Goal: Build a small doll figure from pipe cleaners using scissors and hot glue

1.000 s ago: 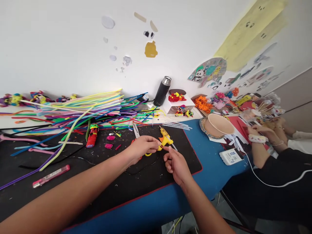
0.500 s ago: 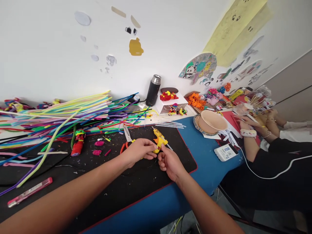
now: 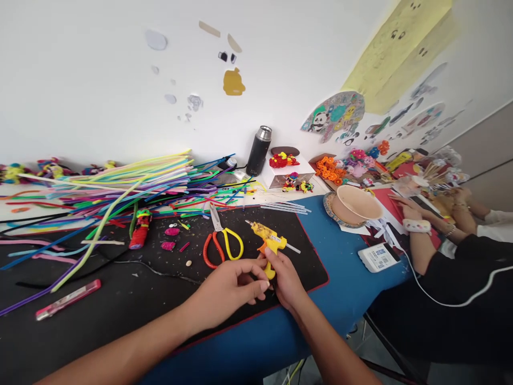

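Note:
A yellow hot glue gun (image 3: 266,238) with an orange trigger is held by its handle in my right hand (image 3: 287,279). Its nozzle points up and to the left over the black mat, and a clear glue stick juts from its back end. My left hand (image 3: 228,291) is closed beside the handle, thumb and fingers curled together. Whatever its fingertips may pinch is hidden. Just beyond my left hand lie scissors (image 3: 220,235) with one red and one yellow handle. Small pink pieces (image 3: 172,231) and a red wrapped figure (image 3: 139,230) lie farther left on the mat.
Pipe cleaners (image 3: 120,187) are heaped along the wall at left. A black flask (image 3: 258,151), clear glue sticks (image 3: 284,207) and a beige bowl (image 3: 356,203) stand or lie beyond the mat. A pink cutter (image 3: 68,299) rests at left. Other people's arms (image 3: 419,240) are at right.
The glue gun has been drawn nearer and tilted, its handle now in my right hand. My left hand has moved slightly nearer, uncovering the scissor handles. The view has shifted a little left.

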Motion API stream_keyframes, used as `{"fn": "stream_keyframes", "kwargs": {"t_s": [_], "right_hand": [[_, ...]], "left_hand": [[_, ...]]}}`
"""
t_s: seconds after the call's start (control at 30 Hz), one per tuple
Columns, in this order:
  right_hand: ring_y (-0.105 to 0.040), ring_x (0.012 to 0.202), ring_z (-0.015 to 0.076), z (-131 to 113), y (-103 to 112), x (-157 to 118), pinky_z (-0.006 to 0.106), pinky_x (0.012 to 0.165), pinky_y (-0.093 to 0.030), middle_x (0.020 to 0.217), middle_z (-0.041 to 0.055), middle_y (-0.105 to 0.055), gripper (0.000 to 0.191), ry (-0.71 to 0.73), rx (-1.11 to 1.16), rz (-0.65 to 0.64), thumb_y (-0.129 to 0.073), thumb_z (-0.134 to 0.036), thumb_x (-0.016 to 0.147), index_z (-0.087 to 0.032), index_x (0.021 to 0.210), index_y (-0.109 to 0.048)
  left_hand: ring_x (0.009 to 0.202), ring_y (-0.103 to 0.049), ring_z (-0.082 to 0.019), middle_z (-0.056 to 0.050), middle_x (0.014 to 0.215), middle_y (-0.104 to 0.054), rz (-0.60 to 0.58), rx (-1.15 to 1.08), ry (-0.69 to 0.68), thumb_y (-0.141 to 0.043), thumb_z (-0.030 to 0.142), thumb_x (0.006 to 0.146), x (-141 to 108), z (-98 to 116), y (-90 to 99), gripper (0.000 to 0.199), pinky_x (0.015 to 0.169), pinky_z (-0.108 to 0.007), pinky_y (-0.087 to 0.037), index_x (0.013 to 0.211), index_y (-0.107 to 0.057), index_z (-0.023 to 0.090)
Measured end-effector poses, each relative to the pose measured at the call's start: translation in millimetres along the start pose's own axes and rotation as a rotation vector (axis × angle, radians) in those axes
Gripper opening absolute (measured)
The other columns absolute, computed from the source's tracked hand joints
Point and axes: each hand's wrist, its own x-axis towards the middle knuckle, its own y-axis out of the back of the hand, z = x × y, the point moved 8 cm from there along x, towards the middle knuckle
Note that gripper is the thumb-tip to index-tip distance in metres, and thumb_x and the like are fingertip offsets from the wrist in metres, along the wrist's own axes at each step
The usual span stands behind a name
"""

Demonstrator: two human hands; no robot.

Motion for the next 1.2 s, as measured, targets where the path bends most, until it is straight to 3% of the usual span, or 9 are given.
{"fn": "stream_keyframes", "kwargs": {"t_s": [0.13, 0.23, 0.33, 0.4, 0.5, 0.63, 0.83, 1.03, 1.2], "right_hand": [[-0.054, 0.046, 0.0125, 1.8, -21.6, -4.2, 0.021, 0.039, -0.036, 0.057, -0.0009, -0.061, 0.051, -0.008, -0.043, -0.118, -0.080, -0.067, 0.082, -0.016, 0.087, -0.077], [-0.057, 0.046, 0.0119, 2.2, -43.2, -2.9, 0.020, 0.038, -0.037, 0.065, -0.0007, -0.064, 0.047, -0.009, 0.000, -0.191, -0.083, -0.062, 0.081, -0.016, 0.092, -0.077], [-0.058, 0.044, 0.0107, 4.9, -67.2, 2.4, 0.019, 0.036, -0.036, 0.068, -0.0011, -0.066, 0.047, -0.030, 0.058, -0.269, -0.085, -0.057, 0.082, -0.016, 0.102, -0.076], [-0.058, 0.042, 0.0103, 6.5, -83.9, 6.9, 0.018, 0.035, -0.035, 0.068, -0.0011, -0.067, 0.049, -0.047, 0.074, -0.330, -0.085, -0.056, 0.082, -0.015, 0.107, -0.075], [-0.056, 0.040, 0.0095, 5.3, -109.1, 14.7, 0.018, 0.035, -0.033, 0.064, -0.0023, -0.065, 0.050, -0.063, 0.085, -0.400, -0.085, -0.055, 0.083, -0.015, 0.111, -0.074], [-0.049, 0.037, 0.0083, -3.5, -145.9, 25.7, 0.018, 0.034, -0.028, 0.054, -0.0073, -0.054, 0.047, -0.054, 0.085, -0.448, -0.084, -0.056, 0.084, -0.015, 0.103, -0.073], [-0.047, 0.034, 0.0093, -5.7, -186.6, 33.8, 0.020, 0.035, -0.027, 0.048, -0.0072, -0.052, 0.052, 0.034, -0.075, -0.511, -0.076, -0.067, 0.087, -0.015, 0.095, -0.072], [-0.043, 0.031, 0.0090, 20.2, -182.9, 37.6, 0.021, 0.036, -0.026, 0.042, -0.0061, -0.049, 0.061, 0.045, -0.153, -0.457, -0.072, -0.076, 0.086, -0.014, 0.087, -0.072], [-0.043, 0.033, 0.0092, 20.9, -177.8, 33.0, 0.021, 0.038, -0.030, 0.040, -0.0056, -0.048, 0.067, 0.050, -0.251, -0.455, -0.069, -0.081, 0.084, -0.014, 0.084, -0.071]], "left_hand": [[0.078, -0.070, -0.022, -0.012, 0.100, -0.080, 0.025, -0.051, 0.008, -0.083, 0.041, 0.081, -25.3, -3.9, 2.7, 0.021, 0.070, -0.033, -0.058, 0.079, -0.077, 0.021], [0.082, -0.072, -0.023, -0.013, 0.103, -0.080, 0.043, -0.066, 0.008, -0.084, 0.042, 0.083, -44.1, -1.5, 20.1, 0.021, 0.072, -0.032, -0.058, 0.084, -0.080, 0.021], [0.078, -0.071, -0.022, -0.012, 0.099, -0.081, 0.149, -0.037, -0.033, -0.085, 0.045, 0.083, -61.8, 4.5, 59.6, 0.025, 0.068, -0.029, -0.057, 0.090, -0.083, 0.021], [0.071, -0.068, -0.020, -0.010, 0.082, -0.078, 0.310, -0.046, -0.084, -0.086, 0.048, 0.082, -72.6, 7.7, 97.1, 0.030, 0.062, -0.026, -0.055, 0.092, -0.084, 0.019], [0.064, -0.064, -0.014, -0.009, 0.085, -0.077, 0.584, -0.280, -0.157, -0.091, 0.046, 0.077, -87.1, 3.5, 151.8, 0.032, 0.052, -0.020, -0.049, 0.087, -0.083, 0.017], [0.059, -0.060, -0.011, -0.007, 0.081, -0.075, 0.695, -0.559, -0.244, -0.098, 0.037, 0.068, -89.4, -2.1, 188.9, 0.034, 0.047, -0.018, -0.045, 0.087, -0.082, 0.013], [0.055, -0.060, -0.009, -0.004, 0.077, -0.073, 0.742, -0.704, -0.310, -0.100, 0.029, 0.065, -83.1, -4.1, 205.1, 0.036, 0.044, -0.016, -0.042, 0.088, -0.080, 0.010], [0.054, -0.058, -0.008, -0.003, 0.075, -0.071, 0.740, -0.727, -0.305, -0.100, 0.032, 0.065, -83.9, -11.1, 206.4, 0.038, 0.042, -0.016, -0.038, 0.088, -0.078, 0.011], [0.055, -0.058, -0.008, -0.001, 0.074, -0.070, 0.770, -0.739, -0.299, -0.102, 0.031, 0.062, -82.6, -15.5, 208.7, 0.040, 0.043, -0.015, -0.039, 0.089, -0.079, 0.012]]}}
